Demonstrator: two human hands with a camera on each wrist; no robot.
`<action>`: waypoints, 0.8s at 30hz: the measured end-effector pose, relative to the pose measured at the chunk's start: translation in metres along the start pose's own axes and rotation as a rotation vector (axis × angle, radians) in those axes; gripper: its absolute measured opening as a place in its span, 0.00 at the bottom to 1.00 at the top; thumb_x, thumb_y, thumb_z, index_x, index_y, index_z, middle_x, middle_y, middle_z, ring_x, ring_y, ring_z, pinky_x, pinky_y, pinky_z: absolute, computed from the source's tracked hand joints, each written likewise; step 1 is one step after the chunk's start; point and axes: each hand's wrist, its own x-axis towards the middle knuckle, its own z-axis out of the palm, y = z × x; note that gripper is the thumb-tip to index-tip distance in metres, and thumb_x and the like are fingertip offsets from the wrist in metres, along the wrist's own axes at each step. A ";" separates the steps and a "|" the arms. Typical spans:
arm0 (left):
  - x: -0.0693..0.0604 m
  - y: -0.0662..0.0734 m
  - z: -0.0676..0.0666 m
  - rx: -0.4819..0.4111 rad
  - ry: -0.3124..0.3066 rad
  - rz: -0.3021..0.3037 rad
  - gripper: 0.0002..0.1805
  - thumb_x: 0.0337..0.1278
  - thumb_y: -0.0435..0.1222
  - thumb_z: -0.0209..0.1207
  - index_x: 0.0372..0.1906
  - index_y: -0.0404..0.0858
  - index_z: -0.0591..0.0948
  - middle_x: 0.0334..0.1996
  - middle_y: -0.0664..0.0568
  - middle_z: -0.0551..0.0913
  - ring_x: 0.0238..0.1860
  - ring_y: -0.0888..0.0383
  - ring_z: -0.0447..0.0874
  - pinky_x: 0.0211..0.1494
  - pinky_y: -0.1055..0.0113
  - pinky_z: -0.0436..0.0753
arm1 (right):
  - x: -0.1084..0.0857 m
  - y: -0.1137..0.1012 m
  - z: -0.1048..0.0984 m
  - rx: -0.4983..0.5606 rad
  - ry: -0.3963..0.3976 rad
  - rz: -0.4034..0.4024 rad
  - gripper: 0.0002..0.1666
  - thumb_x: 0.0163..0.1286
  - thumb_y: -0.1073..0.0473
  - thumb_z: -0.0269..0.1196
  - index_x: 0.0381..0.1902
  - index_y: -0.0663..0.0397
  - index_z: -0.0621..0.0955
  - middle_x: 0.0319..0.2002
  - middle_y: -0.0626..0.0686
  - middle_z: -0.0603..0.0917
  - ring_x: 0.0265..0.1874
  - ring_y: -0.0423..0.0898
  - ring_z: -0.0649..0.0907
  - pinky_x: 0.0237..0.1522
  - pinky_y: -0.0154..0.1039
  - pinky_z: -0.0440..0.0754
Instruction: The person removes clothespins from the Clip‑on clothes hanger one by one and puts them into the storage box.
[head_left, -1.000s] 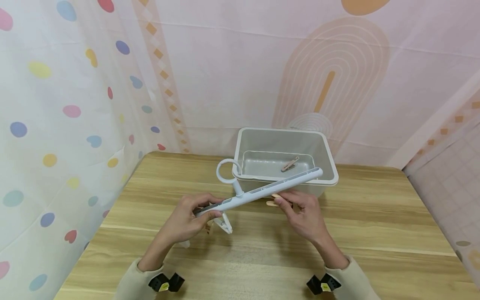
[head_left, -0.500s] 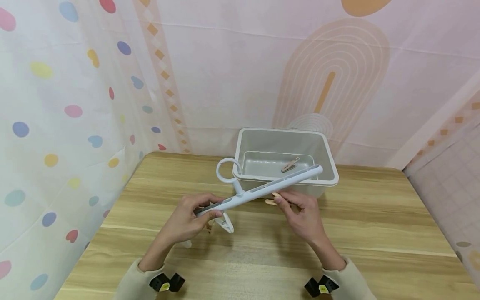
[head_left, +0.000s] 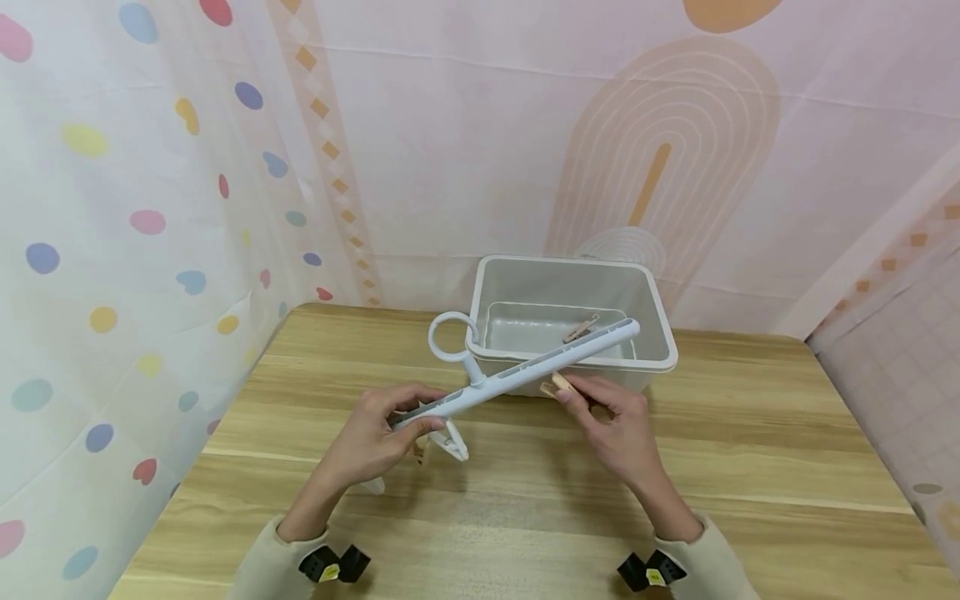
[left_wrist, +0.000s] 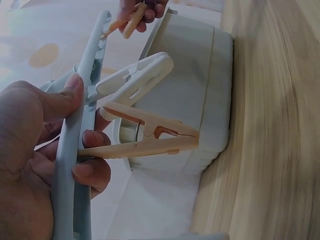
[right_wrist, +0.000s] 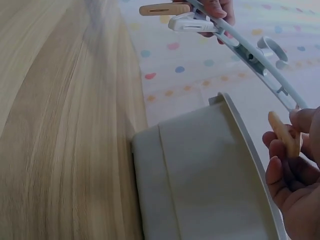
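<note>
My left hand (head_left: 378,429) grips one end of a pale blue hanger bar (head_left: 525,371) with a ring hook (head_left: 452,337). The bar slants up to the right, its far end over a grey bin. Under the bar, in the left wrist view, hang a white clothespin (left_wrist: 137,77) and an orange clothespin (left_wrist: 150,135) beside my fingers. My right hand (head_left: 611,417) pinches another orange clothespin (left_wrist: 134,21) just below the bar's far half. In the right wrist view this clothespin (right_wrist: 284,132) sits close to the bar's end; whether it touches cannot be made out.
The grey bin (head_left: 663,342) stands at the back of the wooden table (head_left: 735,467), against a patterned cloth (head_left: 450,150). Inside it lies a pinkish clothespin (head_left: 579,328), partly hidden by the bar. Part of another white piece (head_left: 372,485) shows below my left wrist.
The hanger's far end has dipped slightly and shifted a little left. My right hand has turned the orange clothespin and raised it nearer the bar. The left hand keeps its grip.
</note>
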 end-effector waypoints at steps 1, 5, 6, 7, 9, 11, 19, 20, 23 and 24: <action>0.000 0.000 0.000 -0.004 -0.001 -0.006 0.14 0.60 0.33 0.70 0.51 0.39 0.87 0.43 0.46 0.90 0.28 0.63 0.86 0.27 0.66 0.86 | 0.000 0.000 -0.001 -0.007 0.000 -0.011 0.14 0.65 0.69 0.71 0.48 0.56 0.90 0.39 0.52 0.91 0.32 0.32 0.81 0.31 0.26 0.79; 0.000 -0.001 -0.002 0.008 0.006 -0.010 0.15 0.60 0.33 0.70 0.52 0.39 0.87 0.42 0.47 0.91 0.31 0.64 0.86 0.31 0.67 0.87 | -0.001 0.002 -0.004 -0.047 -0.002 -0.038 0.14 0.63 0.69 0.72 0.47 0.55 0.90 0.38 0.51 0.91 0.30 0.32 0.78 0.28 0.27 0.76; 0.000 -0.001 -0.002 0.013 0.009 -0.007 0.15 0.61 0.33 0.69 0.53 0.40 0.86 0.41 0.48 0.91 0.32 0.63 0.87 0.32 0.67 0.87 | -0.001 0.002 -0.005 -0.055 -0.003 -0.040 0.15 0.62 0.69 0.73 0.47 0.55 0.90 0.37 0.50 0.90 0.30 0.32 0.78 0.27 0.28 0.76; 0.001 -0.002 -0.002 0.019 0.012 -0.004 0.15 0.61 0.32 0.69 0.53 0.40 0.86 0.41 0.48 0.91 0.32 0.63 0.87 0.32 0.67 0.87 | -0.002 0.002 -0.007 -0.058 -0.004 -0.043 0.15 0.62 0.69 0.73 0.47 0.55 0.90 0.37 0.50 0.90 0.30 0.32 0.77 0.27 0.28 0.76; 0.001 -0.003 -0.003 0.028 0.017 0.000 0.15 0.61 0.32 0.69 0.53 0.40 0.86 0.41 0.49 0.91 0.33 0.62 0.87 0.33 0.67 0.87 | -0.002 0.001 -0.009 -0.058 -0.007 -0.045 0.15 0.62 0.70 0.73 0.47 0.56 0.90 0.37 0.50 0.90 0.30 0.32 0.77 0.28 0.28 0.76; 0.000 -0.003 -0.004 0.030 0.020 -0.003 0.15 0.61 0.32 0.69 0.53 0.41 0.86 0.40 0.49 0.91 0.33 0.62 0.87 0.33 0.67 0.87 | -0.003 0.001 -0.012 -0.052 -0.011 -0.040 0.15 0.63 0.71 0.72 0.48 0.56 0.90 0.36 0.50 0.90 0.30 0.32 0.78 0.28 0.27 0.77; 0.000 -0.003 -0.006 -0.002 0.016 -0.032 0.14 0.62 0.33 0.68 0.53 0.41 0.87 0.41 0.47 0.89 0.26 0.55 0.85 0.24 0.67 0.84 | -0.003 -0.004 -0.023 -0.002 0.000 0.011 0.15 0.64 0.72 0.70 0.48 0.57 0.89 0.38 0.54 0.90 0.32 0.33 0.83 0.33 0.26 0.83; -0.001 -0.003 -0.006 -0.001 0.016 -0.033 0.14 0.62 0.33 0.68 0.53 0.41 0.87 0.41 0.47 0.89 0.26 0.55 0.85 0.25 0.67 0.84 | -0.002 -0.005 -0.024 0.004 0.003 0.008 0.16 0.64 0.73 0.70 0.49 0.57 0.89 0.38 0.55 0.90 0.32 0.33 0.84 0.34 0.26 0.84; -0.001 -0.003 -0.007 0.005 0.016 -0.038 0.14 0.62 0.33 0.68 0.53 0.41 0.87 0.41 0.47 0.89 0.27 0.57 0.85 0.25 0.67 0.84 | -0.001 -0.007 -0.029 0.014 0.014 -0.011 0.17 0.64 0.75 0.69 0.49 0.58 0.89 0.39 0.58 0.90 0.33 0.34 0.85 0.35 0.26 0.84; -0.001 -0.003 -0.007 0.008 0.017 -0.039 0.14 0.62 0.33 0.68 0.53 0.41 0.87 0.41 0.47 0.89 0.27 0.57 0.85 0.26 0.67 0.84 | 0.000 -0.008 -0.031 0.016 0.019 -0.017 0.17 0.64 0.75 0.69 0.50 0.58 0.89 0.39 0.59 0.90 0.33 0.34 0.85 0.35 0.25 0.84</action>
